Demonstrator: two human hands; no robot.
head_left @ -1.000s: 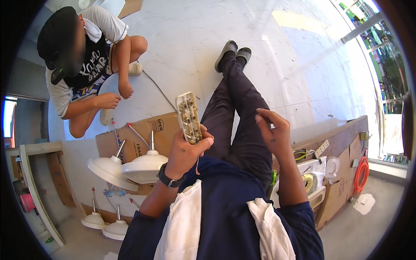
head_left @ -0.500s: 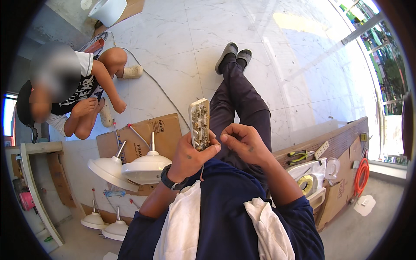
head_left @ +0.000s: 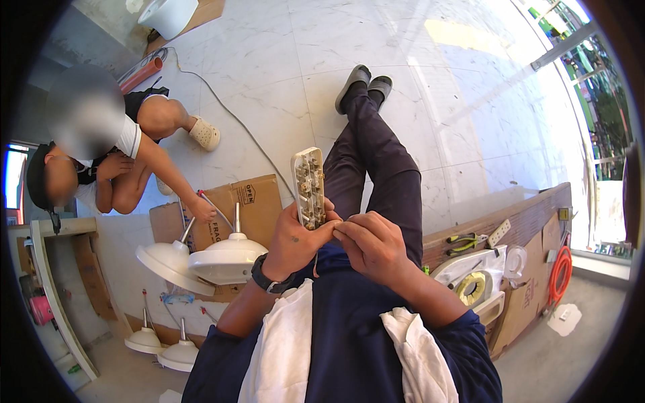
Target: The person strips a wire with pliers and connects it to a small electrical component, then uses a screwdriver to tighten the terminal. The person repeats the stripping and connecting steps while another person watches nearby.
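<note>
My left hand is closed round the lower end of an opened power strip, a long pale casing held upright over my lap. Its bare inside faces me, with metal contacts and small posts along it. A short thin wire hangs below that hand. My right hand is closed in a pinch, its fingertips meeting my left thumb beside the strip's lower end. Whatever lies between those fingertips is too small to make out.
White lamp shades with metal stems stand at left by flattened cardboard; a co-worker's hand touches a stem's wire. At right, pliers, a white socket strip and tape lie near an orange cable coil.
My right hand has moved left and its fingertips now meet my left thumb. The co-worker has leaned in and stretched an arm to the lamp stems.
</note>
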